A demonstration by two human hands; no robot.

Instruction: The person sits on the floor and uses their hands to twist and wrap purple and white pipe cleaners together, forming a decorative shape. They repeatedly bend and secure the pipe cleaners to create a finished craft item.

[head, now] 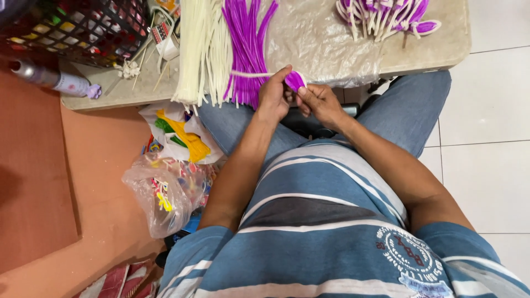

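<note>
Both hands are up at the near edge of the bench, right over the person's lap. The left hand and right hand are pinched together on a small purple loop with a white stem sticking out to the left. Fingers of both hands are closed on it, thumbs pressing in, so it looks like the step in hand is shaping or joining the purple bit onto the stem.

Just past the hands lies a bundle of purple strips next to a bundle of white sticks, on a clear plastic sheet. A heap of finished purple-and-white pieces sits far right.

My guess is the next move needs a firm pinch to keep the loop from springing open, then a reach to that far right pile.
</note>
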